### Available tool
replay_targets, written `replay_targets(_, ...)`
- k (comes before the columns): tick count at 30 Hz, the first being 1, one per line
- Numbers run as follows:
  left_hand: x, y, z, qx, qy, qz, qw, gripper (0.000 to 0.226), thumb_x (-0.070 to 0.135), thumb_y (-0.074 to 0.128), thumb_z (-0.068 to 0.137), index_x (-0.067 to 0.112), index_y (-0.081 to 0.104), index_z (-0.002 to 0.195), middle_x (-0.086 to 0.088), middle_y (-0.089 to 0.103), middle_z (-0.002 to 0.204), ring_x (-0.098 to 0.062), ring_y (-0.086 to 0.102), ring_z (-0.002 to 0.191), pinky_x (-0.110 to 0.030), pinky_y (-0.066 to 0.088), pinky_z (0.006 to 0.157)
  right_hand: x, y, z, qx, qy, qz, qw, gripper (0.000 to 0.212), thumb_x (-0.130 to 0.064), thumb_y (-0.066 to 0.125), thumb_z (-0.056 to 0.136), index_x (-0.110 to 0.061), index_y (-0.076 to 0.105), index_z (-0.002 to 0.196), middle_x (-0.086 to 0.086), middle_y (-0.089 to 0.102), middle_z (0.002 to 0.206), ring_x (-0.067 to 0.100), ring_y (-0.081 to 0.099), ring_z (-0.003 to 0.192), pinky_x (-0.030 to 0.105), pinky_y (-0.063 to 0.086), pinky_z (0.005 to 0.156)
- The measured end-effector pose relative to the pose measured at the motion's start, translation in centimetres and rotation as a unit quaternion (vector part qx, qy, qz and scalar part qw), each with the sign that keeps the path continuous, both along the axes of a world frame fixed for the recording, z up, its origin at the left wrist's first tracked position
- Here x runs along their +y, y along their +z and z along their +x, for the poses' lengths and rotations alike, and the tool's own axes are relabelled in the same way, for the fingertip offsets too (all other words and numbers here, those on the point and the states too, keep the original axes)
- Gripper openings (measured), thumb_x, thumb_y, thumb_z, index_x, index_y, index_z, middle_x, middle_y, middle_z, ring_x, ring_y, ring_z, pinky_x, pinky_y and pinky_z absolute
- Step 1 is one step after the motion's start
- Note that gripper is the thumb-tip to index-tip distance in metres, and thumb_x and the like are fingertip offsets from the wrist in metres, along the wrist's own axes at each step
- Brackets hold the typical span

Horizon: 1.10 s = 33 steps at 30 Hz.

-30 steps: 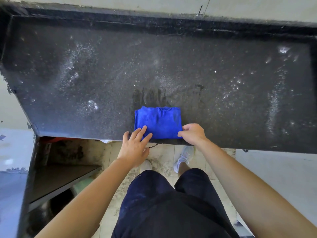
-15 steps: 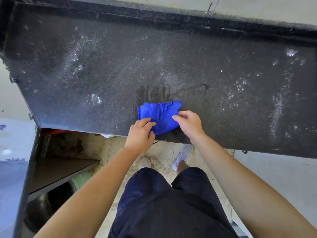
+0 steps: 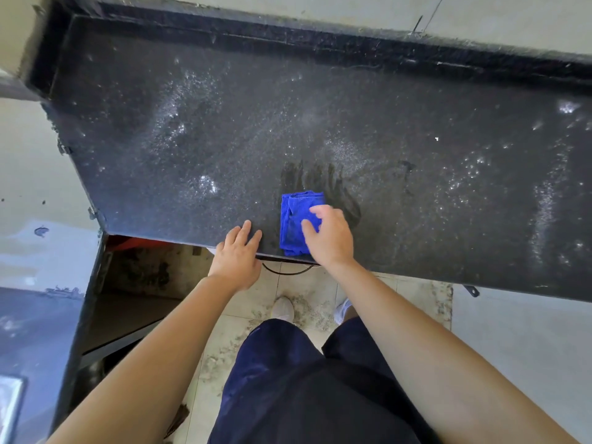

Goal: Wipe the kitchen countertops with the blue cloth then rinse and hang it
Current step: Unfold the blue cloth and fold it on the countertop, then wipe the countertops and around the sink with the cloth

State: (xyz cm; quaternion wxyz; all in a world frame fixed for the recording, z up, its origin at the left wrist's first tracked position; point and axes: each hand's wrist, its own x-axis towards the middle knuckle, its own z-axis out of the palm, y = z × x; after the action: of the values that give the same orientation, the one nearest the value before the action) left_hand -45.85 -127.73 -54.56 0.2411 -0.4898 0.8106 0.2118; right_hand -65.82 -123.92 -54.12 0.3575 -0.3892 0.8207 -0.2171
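A blue cloth (image 3: 294,221), folded into a narrow strip, lies at the front edge of the black speckled countertop (image 3: 224,139). My right hand (image 3: 330,237) is over the cloth's right side with fingers spread and blurred; whether it presses on the cloth is unclear. My left hand (image 3: 238,254) rests flat on the counter's front edge, just left of the cloth and apart from it, holding nothing. Dark wet streaks (image 3: 320,181) mark the counter behind the cloth.
White dusty patches (image 3: 169,113) cover much of the counter, with more at the right (image 3: 544,206). A raised black lip (image 3: 320,36) runs along the back by the wall. An open shelf (image 3: 128,315) sits under the counter at left. Dirty floor tiles (image 3: 307,312) lie below.
The cloth has been folded over from a wide rectangle into a narrow strip. My left hand has let go and moved left onto the counter edge; my right hand has moved on top of the cloth.
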Motion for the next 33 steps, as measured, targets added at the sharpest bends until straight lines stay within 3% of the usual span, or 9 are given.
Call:
replay_targets(4, 0.2, 0.3, -0.2, -0.016, -0.005, 0.005, 1.0, 0.066, 0.033, 0.04, 0.103, 0.018, 0.011, 0.16, -0.008, -0.002, 0.168, -0.031, 0.004, 0.152, -0.048, 0.022, 0.12, -0.2, -0.4, -1.4, -0.068, -0.103, 0.119, 0.985, 0.064, -0.043, 0.068, 0.091, -0.015, 0.044, 0.144, 0.002, 0.06, 0.129, 0.023, 0.058, 0.117, 0.036, 0.048, 0.092)
replay_targets(8, 0.1, 0.9, -0.5, -0.025, -0.013, 0.014, 0.999, 0.063, 0.036, 0.038, 0.103, 0.019, 0.014, 0.159, -0.008, 0.0, 0.168, -0.029, 0.005, 0.153, -0.048, 0.022, 0.119, -0.8, 0.0, -2.3, -0.266, -0.161, 0.122, 0.943, 0.021, -0.025, 0.071, 0.089, -0.014, 0.073, 0.106, 0.004, 0.074, 0.114, 0.021, 0.068, 0.099, 0.034, 0.058, 0.085)
replay_targets(12, -0.2, 1.8, -1.8, -0.015, -0.062, 0.003, 0.998, 0.062, 0.034, 0.039, 0.103, 0.021, 0.016, 0.159, -0.008, 0.003, 0.167, -0.029, 0.007, 0.152, -0.048, 0.022, 0.119, 1.1, 2.0, -4.1, -0.365, -0.255, 0.078, 0.892, 0.016, -0.018, 0.066, 0.09, -0.008, 0.07, 0.102, 0.013, 0.074, 0.112, 0.027, 0.07, 0.094, 0.038, 0.057, 0.081)
replay_targets(15, -0.9, 2.4, -5.3, 0.008, -0.121, -0.003, 0.993, 0.063, 0.031, 0.039, 0.103, 0.02, 0.014, 0.16, -0.008, 0.003, 0.168, -0.029, 0.007, 0.153, -0.047, 0.023, 0.119, 4.7, 3.4, -7.6, -0.344, -0.337, 0.026, 0.876, 0.008, -0.016, 0.059, 0.092, -0.012, 0.063, 0.098, 0.014, 0.071, 0.112, 0.029, 0.069, 0.099, 0.042, 0.056, 0.084)
replay_targets(17, -0.9, 2.9, -8.9, 0.02, -0.171, -0.006, 0.985, 0.064, 0.031, 0.038, 0.103, 0.019, 0.012, 0.16, -0.008, 0.002, 0.168, -0.029, 0.007, 0.153, -0.047, 0.024, 0.119, 8.0, 4.0, -10.7, -0.323, -0.395, -0.014, 0.86, 0.017, -0.013, 0.057, 0.093, -0.008, 0.06, 0.109, 0.015, 0.069, 0.118, 0.031, 0.068, 0.108, 0.051, 0.056, 0.095)
replay_targets(21, 0.4, 4.4, -17.1, 0.056, -0.261, -0.012, 0.964, 0.065, 0.032, 0.035, 0.104, 0.019, 0.006, 0.16, -0.008, -0.002, 0.168, -0.03, 0.005, 0.153, -0.049, 0.023, 0.12, 15.2, 5.6, -17.1, -0.27, -0.506, -0.106, 0.812, 0.03, -0.01, 0.058, 0.088, -0.004, 0.058, 0.117, 0.017, 0.068, 0.121, 0.033, 0.069, 0.107, 0.059, 0.053, 0.097)
replay_targets(26, 4.4, 6.7, -26.5, 0.093, -0.324, -0.025, 0.941, 0.068, 0.055, 0.026, 0.104, 0.026, 0.003, 0.161, -0.006, -0.006, 0.168, -0.03, -0.004, 0.155, -0.053, 0.01, 0.122, 22.6, 5.7, -25.6, -0.191, -0.581, -0.156, 0.776, 0.036, -0.02, 0.06, 0.072, -0.02, 0.062, 0.108, 0.008, 0.071, 0.112, 0.033, 0.069, 0.105, 0.056, 0.055, 0.095)
replay_targets(29, 6.8, 7.0, -31.4, 0.098, -0.337, -0.033, 0.936, 0.072, 0.065, 0.019, 0.1, 0.029, 0.004, 0.16, -0.005, -0.009, 0.168, -0.03, -0.01, 0.154, -0.053, 0.003, 0.122, 24.9, 8.1, -29.5, -0.102, -0.578, -0.149, 0.796, 0.026, -0.007, 0.054, 0.091, -0.016, 0.056, 0.114, 0.007, 0.065, 0.114, 0.03, 0.065, 0.103, 0.045, 0.055, 0.087)
replay_targets(33, 9.9, 5.9, -37.8, 0.089, -0.302, -0.029, 0.949, 0.073, 0.066, 0.017, 0.099, 0.029, 0.004, 0.16, -0.005, -0.008, 0.168, -0.03, -0.008, 0.154, -0.053, 0.004, 0.123, 27.5, 7.5, -36.0, 0.052, -0.479, -0.152, 0.863, 0.036, -0.008, 0.046, 0.101, -0.016, 0.055, 0.135, 0.001, 0.064, 0.117, 0.019, 0.059, 0.101, 0.03, 0.045, 0.085)
